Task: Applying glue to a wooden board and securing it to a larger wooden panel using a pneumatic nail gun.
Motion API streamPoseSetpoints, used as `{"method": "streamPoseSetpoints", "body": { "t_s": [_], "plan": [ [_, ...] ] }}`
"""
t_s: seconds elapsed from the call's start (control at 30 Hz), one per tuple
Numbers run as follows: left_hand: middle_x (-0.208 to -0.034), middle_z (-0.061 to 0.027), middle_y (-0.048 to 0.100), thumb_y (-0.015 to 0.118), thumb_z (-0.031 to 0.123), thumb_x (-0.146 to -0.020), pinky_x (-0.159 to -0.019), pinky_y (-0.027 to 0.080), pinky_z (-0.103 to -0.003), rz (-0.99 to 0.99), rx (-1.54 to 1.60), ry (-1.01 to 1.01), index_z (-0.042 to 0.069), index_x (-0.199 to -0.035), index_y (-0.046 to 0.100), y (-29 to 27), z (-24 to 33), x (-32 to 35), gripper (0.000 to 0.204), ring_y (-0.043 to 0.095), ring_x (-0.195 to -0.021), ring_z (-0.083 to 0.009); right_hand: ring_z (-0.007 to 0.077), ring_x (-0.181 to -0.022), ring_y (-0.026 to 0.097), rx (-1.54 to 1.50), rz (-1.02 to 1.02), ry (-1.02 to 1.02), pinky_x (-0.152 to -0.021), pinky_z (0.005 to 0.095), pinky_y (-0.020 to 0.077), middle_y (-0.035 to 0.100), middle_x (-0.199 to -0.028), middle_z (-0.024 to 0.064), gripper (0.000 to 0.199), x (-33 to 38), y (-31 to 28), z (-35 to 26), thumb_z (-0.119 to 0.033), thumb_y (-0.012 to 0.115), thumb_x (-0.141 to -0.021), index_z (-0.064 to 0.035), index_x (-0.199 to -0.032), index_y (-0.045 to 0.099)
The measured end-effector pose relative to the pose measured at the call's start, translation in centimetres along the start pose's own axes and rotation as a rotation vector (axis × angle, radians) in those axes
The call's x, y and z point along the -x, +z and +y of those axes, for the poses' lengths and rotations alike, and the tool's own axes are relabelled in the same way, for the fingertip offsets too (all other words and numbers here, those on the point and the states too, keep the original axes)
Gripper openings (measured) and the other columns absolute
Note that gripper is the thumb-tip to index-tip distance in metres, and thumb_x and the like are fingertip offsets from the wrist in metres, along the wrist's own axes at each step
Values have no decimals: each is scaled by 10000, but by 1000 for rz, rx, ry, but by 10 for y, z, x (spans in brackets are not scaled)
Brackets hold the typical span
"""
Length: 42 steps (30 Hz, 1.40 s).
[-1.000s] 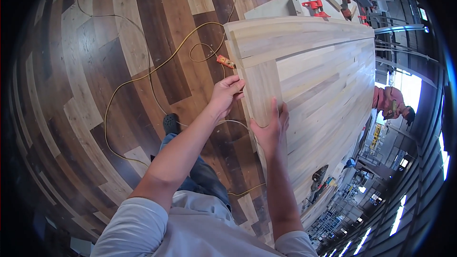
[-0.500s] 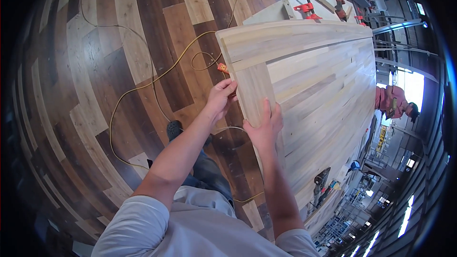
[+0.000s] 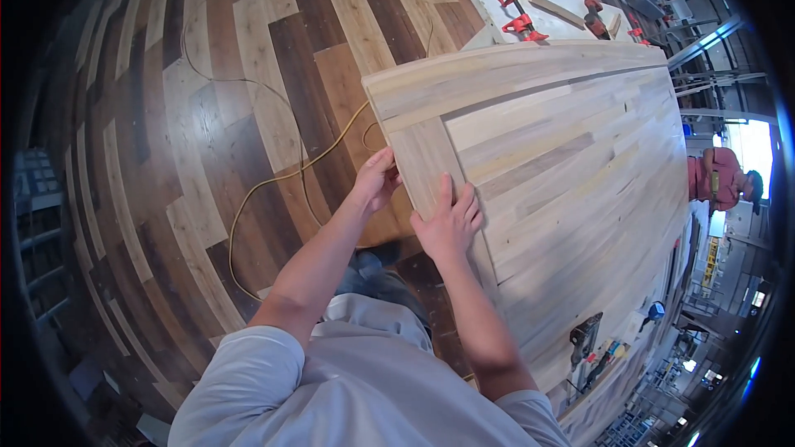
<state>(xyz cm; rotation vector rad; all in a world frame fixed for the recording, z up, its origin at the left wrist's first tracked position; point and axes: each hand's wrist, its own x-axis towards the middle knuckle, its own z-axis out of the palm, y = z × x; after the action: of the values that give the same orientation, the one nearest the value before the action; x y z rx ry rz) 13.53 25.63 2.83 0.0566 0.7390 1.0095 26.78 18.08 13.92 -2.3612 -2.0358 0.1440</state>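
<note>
L hand [image 3: 377, 182] gripped edge of wood tabletop [image 3: 571, 165]; R hand [image 3: 447, 223] lay open, flat on edging strip [image 3: 431, 161].

- one big wood top [image 3: 563, 165]
- two hands on it, left [image 3: 377, 182] and right [image 3: 447, 223]
- one yellow cord [image 3: 281, 178] on the floor
- two red clamps far back [image 3: 520, 16] [image 3: 593, 15]

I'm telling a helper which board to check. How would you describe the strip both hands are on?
Start at the big pale laminated wood tabletop. Along its near left edge lies a narrow pale wooden strip; the left hand is at its outer edge, the right hand flat on top. Unlike the glued panel boards, it forms a border set off by a visible seam.
</note>
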Motion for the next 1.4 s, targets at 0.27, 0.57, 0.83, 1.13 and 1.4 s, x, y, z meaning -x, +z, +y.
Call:
{"method": "streamPoseSetpoints", "body": {
  "t_s": [0.27,0.57,0.83,1.13,1.4],
  "plan": [
    [-1021,11,656,536,343,-952,-768,484,-282,1,19,-76,161,-1138,581,12,4,5,264,610,-907,-127,420,-1195,362,-36,15,-35,-968,517,285,321,-1326,284,902,-5,-3,10,-445,736,-670,-153,-1407,305],
    [-929,-16,639,712,184,-836,-793,536,-293,202,-336,-14,49,-1024,572,43,27,14,270,637,-864,-125,425,-1164,388,-68,-9,-35,-941,527,299,332,-1313,286,860,-10,-2,3,-457,737,-668,-160,-1366,332],
    [-917,-22,630,647,257,-885,-752,506,-292,229,-462,28,37,-1008,625,35,15,-5,253,599,-848,-118,420,-1121,393,-172,-14,22,-910,535,326,359,-1236,246,824,-15,-22,12,-401,762,-639,-116,-1310,378],
    [-976,3,589,446,407,-983,-911,472,-350,-48,-144,19,127,-991,515,28,13,21,288,580,-961,-160,349,-1150,441,-231,141,33,-858,419,355,393,-1319,242,794,3,-11,23,-348,726,-590,-161,-1313,458],
    [-1134,-17,602,479,477,-939,-982,447,-386,-174,-130,-63,145,-1172,534,5,8,0,410,552,-1110,-192,388,-1173,421,-218,110,41,-870,465,362,363,-1338,273,871,8,-11,20,-331,753,-587,-167,-1356,378]
  ]
}}
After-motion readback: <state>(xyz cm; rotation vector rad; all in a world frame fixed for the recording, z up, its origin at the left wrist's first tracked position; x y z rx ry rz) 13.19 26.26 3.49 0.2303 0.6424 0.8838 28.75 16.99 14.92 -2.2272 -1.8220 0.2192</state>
